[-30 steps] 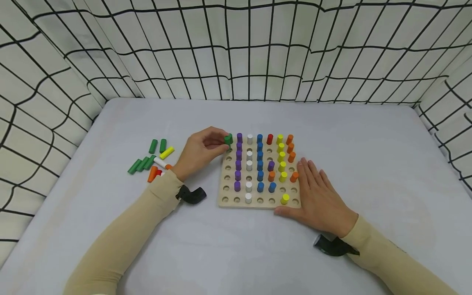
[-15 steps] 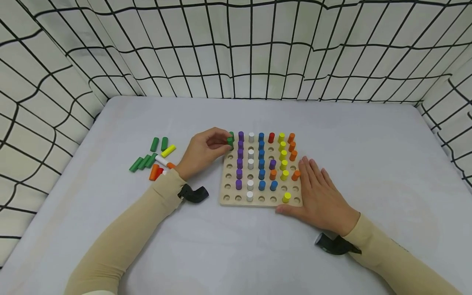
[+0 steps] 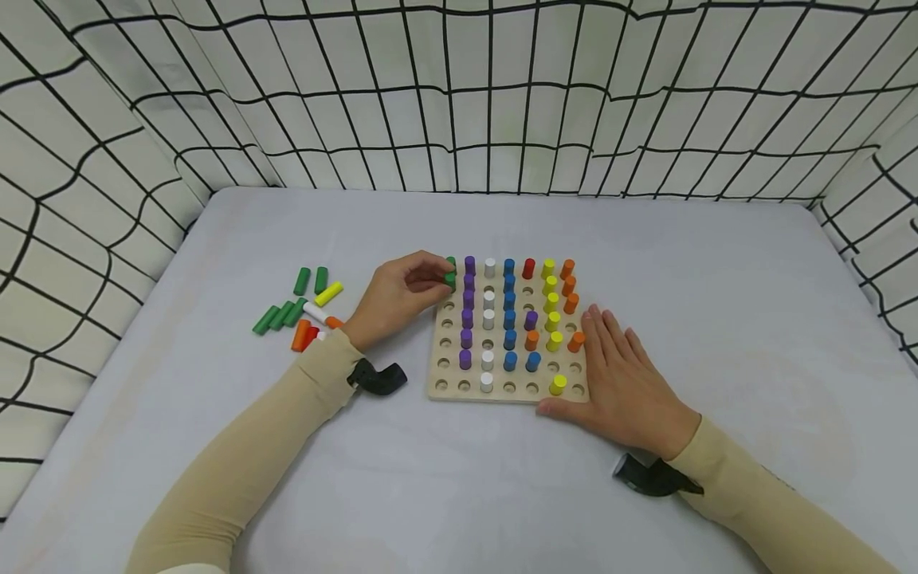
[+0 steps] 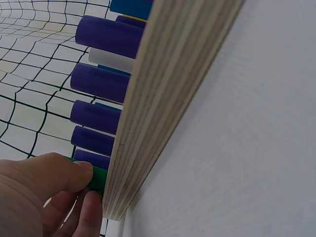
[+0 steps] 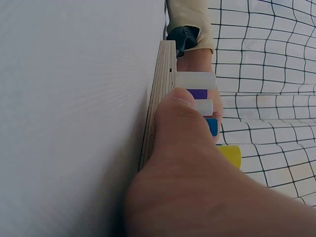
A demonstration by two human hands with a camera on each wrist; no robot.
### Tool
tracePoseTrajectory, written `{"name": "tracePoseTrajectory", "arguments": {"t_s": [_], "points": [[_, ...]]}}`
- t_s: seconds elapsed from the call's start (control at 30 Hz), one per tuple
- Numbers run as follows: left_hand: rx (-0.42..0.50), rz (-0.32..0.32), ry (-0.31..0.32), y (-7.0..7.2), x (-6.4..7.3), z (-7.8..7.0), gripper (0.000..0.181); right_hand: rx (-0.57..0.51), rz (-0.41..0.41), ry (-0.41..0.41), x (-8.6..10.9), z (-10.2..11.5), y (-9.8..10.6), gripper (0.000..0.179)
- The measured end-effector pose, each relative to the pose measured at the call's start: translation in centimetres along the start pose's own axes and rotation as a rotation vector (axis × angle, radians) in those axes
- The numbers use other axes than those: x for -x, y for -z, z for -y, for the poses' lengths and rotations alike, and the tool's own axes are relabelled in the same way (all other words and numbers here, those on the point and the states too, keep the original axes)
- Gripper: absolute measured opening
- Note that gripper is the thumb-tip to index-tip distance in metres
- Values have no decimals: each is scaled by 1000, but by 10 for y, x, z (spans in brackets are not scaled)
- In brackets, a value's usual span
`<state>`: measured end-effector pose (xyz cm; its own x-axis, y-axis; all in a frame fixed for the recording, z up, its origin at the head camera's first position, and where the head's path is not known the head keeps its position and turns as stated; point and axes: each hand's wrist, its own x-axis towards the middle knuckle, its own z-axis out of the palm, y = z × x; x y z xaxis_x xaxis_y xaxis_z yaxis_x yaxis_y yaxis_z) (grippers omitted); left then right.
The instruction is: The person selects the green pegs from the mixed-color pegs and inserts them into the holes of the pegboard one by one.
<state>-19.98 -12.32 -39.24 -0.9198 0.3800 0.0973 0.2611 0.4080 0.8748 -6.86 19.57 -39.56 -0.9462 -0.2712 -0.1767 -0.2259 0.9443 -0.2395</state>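
Observation:
A wooden pegboard [image 3: 453, 393] lies flat on the table, with upright pegs in coloured columns. My left hand [image 3: 398, 296] pinches a green peg [image 3: 449, 280] between thumb and fingers at the second hole of the leftmost column. Just behind it stands another green peg [image 3: 451, 261], partly hidden by the fingertips. In the left wrist view the held green peg [image 4: 99, 178] meets the board's top face, beside a row of purple pegs [image 4: 96, 81]. My right hand [image 3: 631, 387] lies with straight fingers along the board's right edge, its thumb at the near right corner.
Left of the board, loose green pegs [image 3: 278, 315] lie in a pile with a yellow peg [image 3: 329, 293] and several orange, red and white ones. Black netting [image 3: 490, 96] over pale walls encloses the far and side edges of the white table [image 3: 459, 494].
The green peg in my left hand has come down into the second hole of the left column, the hand lowering slightly with it. My right hand keeps its place on the board.

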Motion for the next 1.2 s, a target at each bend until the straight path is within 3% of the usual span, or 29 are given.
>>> {"name": "tracePoseTrajectory", "arguments": {"t_s": [0.27,0.77,1.2], "points": [[4,-4,-8,5,2,-6,28,-14,0,3,1,1,0,138],[18,-74,-7,27,4,-14,31,-11,3,-2,1,2,-3,139],[-9,-164,11,65,16,-16,31,0,-7,3,2,4,-1,138]]}}
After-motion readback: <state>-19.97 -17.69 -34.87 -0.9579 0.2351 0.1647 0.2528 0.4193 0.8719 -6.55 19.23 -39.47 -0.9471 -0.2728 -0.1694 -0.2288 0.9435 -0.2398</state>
